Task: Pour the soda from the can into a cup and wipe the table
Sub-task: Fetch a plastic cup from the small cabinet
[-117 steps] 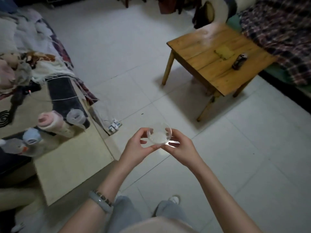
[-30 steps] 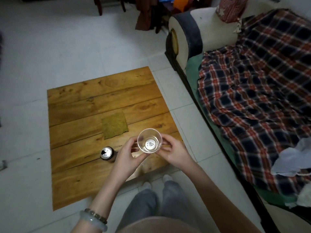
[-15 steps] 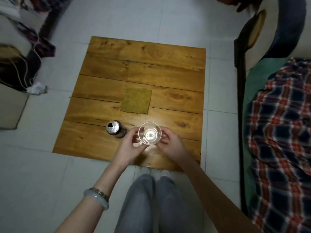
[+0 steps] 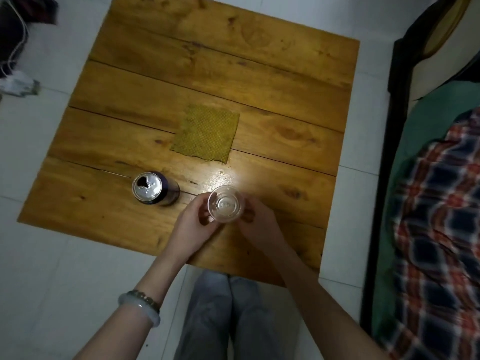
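A low table point(image 4: 259, 74) is made of honey-brown wooden planks with visible grain, knots and dark seams. Its varnish is glossy enough to reflect a bright patch of light near the front. A square cleaning cloth point(image 4: 206, 133) is coarse, matt, olive-yellow woven fabric with a waffle-like texture. The soda can point(image 4: 147, 189) is metal, with a shiny silver top and a smooth dark purple side. The plastic cup point(image 4: 226, 206) is thin, clear and smooth. The floor tiles point(image 4: 52, 268) are pale and smooth with a faint sheen. A plaid blanket point(image 4: 441, 216) is soft matt cloth. A bangle point(image 4: 140, 305) looks smooth, pale and polished. The trousers point(image 4: 220, 320) are grey matt fabric.
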`<state>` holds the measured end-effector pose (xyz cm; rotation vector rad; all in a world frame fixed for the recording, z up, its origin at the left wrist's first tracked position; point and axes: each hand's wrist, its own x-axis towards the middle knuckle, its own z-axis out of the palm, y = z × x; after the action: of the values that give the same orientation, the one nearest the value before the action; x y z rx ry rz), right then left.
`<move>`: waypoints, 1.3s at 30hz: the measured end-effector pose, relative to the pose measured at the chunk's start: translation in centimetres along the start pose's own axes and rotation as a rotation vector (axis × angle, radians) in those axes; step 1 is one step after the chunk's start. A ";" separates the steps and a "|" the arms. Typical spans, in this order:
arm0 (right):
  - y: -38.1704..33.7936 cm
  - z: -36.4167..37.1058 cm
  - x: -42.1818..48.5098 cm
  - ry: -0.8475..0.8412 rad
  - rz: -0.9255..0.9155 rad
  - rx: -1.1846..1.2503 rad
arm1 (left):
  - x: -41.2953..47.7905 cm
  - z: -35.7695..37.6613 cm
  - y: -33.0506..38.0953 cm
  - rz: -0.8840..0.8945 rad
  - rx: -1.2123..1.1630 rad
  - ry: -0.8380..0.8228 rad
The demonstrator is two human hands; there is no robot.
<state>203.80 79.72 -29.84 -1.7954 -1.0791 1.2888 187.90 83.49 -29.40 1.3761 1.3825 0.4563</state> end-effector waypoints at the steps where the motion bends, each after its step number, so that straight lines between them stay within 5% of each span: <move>1: 0.3 0.1 0.2 -0.003 -0.005 -0.008 | 0.1 0.1 -0.3 0.003 0.005 0.001; 25: 2.9 -1.6 0.7 -0.105 -0.017 -0.327 | -0.6 1.0 -3.3 -0.035 0.079 0.073; 32: -3.2 -4.9 -2.1 -0.019 -0.171 -0.434 | -4.7 -2.6 0.2 -0.064 0.075 0.165; 39: -10.8 1.4 -3.1 -0.068 -0.322 -0.229 | -8.3 -8.4 3.2 -0.015 0.075 0.399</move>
<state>199.32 81.74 -19.59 -1.6590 -1.5358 1.0714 180.24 80.40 -20.46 1.3824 1.7455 0.7025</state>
